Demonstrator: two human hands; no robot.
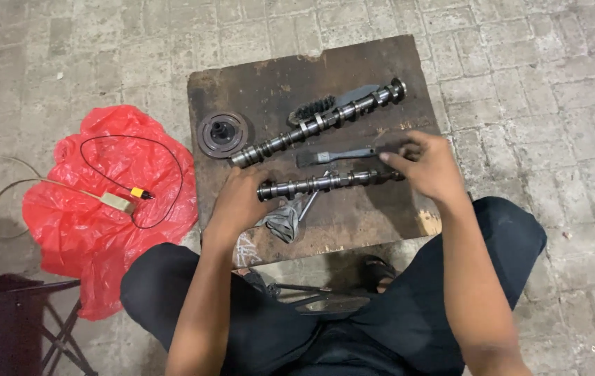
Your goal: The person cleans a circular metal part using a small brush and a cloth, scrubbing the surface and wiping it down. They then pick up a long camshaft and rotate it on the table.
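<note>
The person is gripping the near camshaft (pixel 329 182) at both ends on the dark wooden surface (pixel 395 216): the left hand (pixel 241 198) is curling its grip round the left end, the right hand (pixel 426 163) is closing fingers on the right end. Just beyond are lying a brush (pixel 339 154), a second camshaft (pixel 318 123) and, far left, a round pulley (pixel 222 134). A red plastic bag (pixel 95 209) is lying on the floor to the left.

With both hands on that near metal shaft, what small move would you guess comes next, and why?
Probably a small roll or lift of the near shaft. The left hand holds one end and the right hand the other, so it is gripped at both ends. It lies flat on the dark board, with a brush just behind it.
</note>
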